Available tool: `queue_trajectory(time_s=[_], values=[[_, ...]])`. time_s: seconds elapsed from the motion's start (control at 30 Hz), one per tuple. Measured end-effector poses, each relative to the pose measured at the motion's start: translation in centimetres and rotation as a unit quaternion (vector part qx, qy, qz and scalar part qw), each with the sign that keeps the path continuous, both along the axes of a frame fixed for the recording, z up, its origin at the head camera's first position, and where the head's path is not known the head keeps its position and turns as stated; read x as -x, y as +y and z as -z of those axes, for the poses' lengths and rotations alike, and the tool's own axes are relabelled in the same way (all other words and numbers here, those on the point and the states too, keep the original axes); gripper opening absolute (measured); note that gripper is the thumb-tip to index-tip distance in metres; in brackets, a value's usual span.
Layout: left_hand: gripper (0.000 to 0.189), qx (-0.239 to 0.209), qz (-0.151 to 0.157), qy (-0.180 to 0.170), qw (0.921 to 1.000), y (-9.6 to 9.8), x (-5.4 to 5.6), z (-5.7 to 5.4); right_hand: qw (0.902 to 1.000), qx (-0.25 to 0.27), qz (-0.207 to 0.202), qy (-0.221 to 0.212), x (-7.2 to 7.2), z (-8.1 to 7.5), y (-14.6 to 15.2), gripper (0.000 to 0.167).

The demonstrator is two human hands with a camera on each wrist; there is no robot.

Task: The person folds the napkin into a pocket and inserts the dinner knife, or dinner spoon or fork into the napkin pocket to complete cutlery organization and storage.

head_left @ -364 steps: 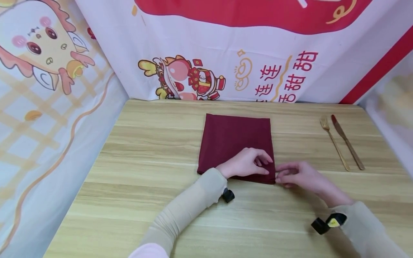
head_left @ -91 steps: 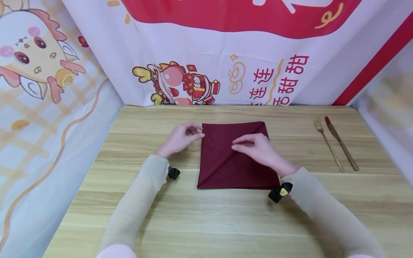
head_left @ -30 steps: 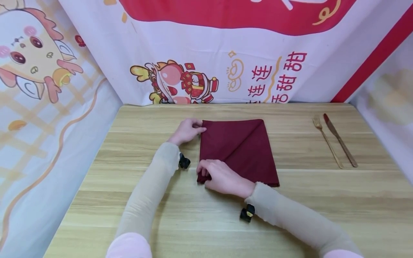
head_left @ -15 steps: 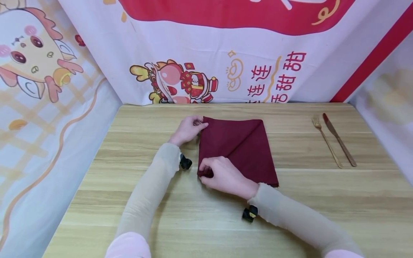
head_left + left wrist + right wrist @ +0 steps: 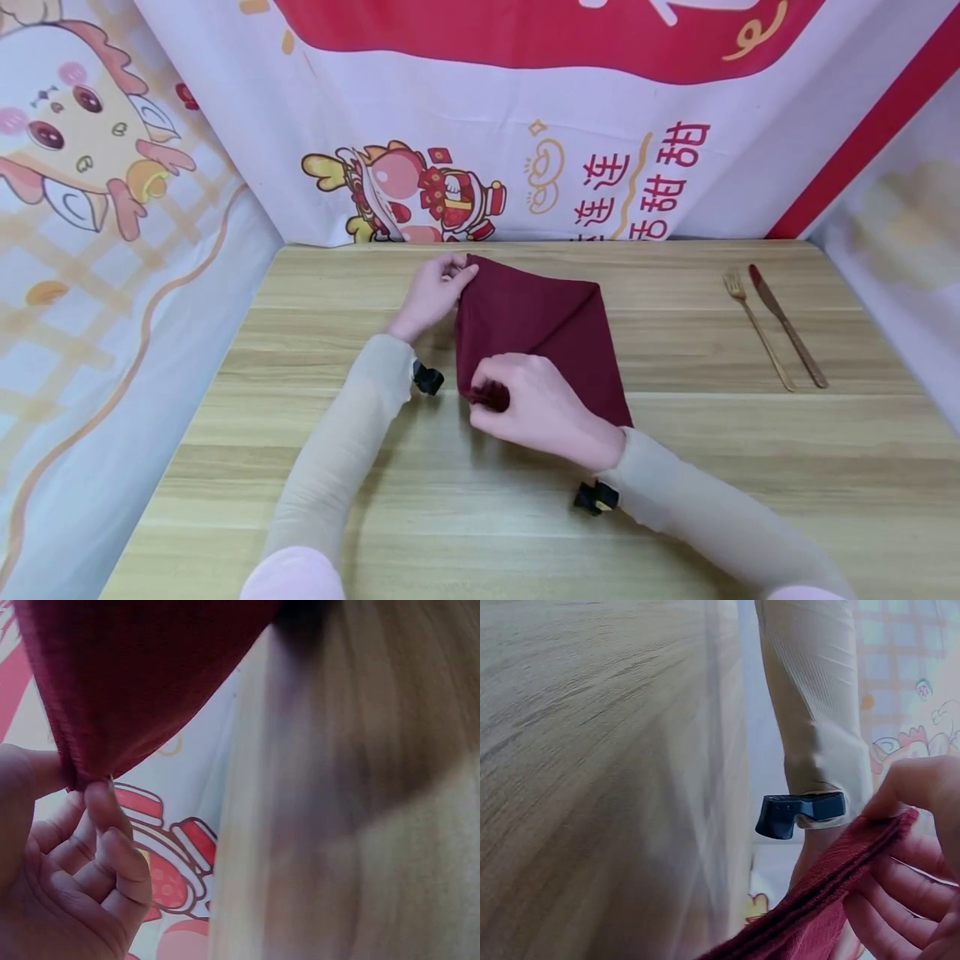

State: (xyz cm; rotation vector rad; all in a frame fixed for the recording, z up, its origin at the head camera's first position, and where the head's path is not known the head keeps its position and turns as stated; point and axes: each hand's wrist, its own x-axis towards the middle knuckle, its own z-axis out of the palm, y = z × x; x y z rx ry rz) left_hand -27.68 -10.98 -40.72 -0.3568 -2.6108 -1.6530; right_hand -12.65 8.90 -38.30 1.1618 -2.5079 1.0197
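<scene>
On the bench (image 5: 480, 521), near mid-width: folded maroon cloth (image 5: 510, 312). Versus half a second ago, its left edge is higher and its right edge has slid left, so I'd judge the hands now carry that left side. Left hand (image 5: 435, 287) pinches the far-left corner, fingers (image 5: 105, 808) closed to cloth thickness. Right hand (image 5: 543, 408) pinches the near-left corner, layered edges showing. Fork (image 5: 759, 333) and knife (image 5: 787, 325) lie well right, untouched.

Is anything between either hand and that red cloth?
Nothing visible: the left hand pinches the dark red folded cloth at its far left corner, the right hand at its near left. The golden metal fork and knife lie aside.
</scene>
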Motion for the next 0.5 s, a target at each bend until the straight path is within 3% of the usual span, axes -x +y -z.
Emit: queue_trajectory(time_s=[0.17, 0.33, 0.5], values=[[0.030, -0.017, -0.010, 0.006, 0.9998, -0.3, -0.5, -1.1, 0.9993, 0.013, 0.025, 0.026, -0.5, -0.9, 0.6, 0.009], [0.030, -0.032, -0.011, 0.015, 0.9993, -0.8, -0.8, -2.2, 0.9967, -0.015, 0.067, 0.044, -0.8, -2.1, 1.5, 0.020], [0.027, -0.062, -0.004, 0.030, 0.9976, -1.4, -1.1, -3.2, 0.9940, -0.027, 0.079, 0.071, -1.2, -3.2, 2.0, 0.020]])
